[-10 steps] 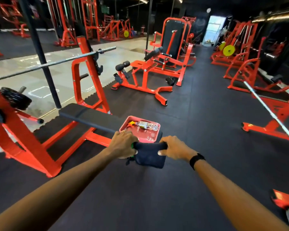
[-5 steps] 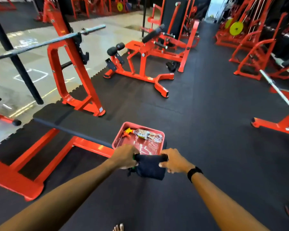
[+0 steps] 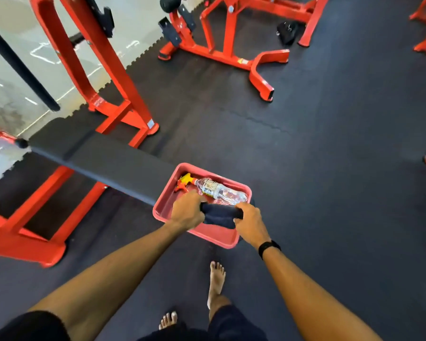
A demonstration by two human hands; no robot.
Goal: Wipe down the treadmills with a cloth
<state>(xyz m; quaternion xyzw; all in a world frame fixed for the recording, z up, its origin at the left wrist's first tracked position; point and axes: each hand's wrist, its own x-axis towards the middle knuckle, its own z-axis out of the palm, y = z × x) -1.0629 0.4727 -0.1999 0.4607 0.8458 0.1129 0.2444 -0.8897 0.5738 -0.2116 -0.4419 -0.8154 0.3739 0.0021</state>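
Both hands hold the dark cloth [image 3: 220, 214] tight between them. The left hand [image 3: 188, 210] grips one end and the right hand [image 3: 249, 221] grips the other, so the cloth is pulled flat. It hangs just over the red tray [image 3: 215, 236].

The tray sits on the end of the black bench pad [image 3: 103, 157]. Part of it sticks out past the end of the pad. A push from the hands could tip it off, I think.

A clear spray bottle [image 3: 217, 190] lies on its side in the tray, close to the hands. A bump could make it roll or leak.

The person's bare feet [image 3: 216, 283] stand on the black floor [image 3: 330, 156] right below. A falling tray could hit the toes, and a wet floor could make them slip.

No treadmill is in sight, so the wiping is not yet begun.
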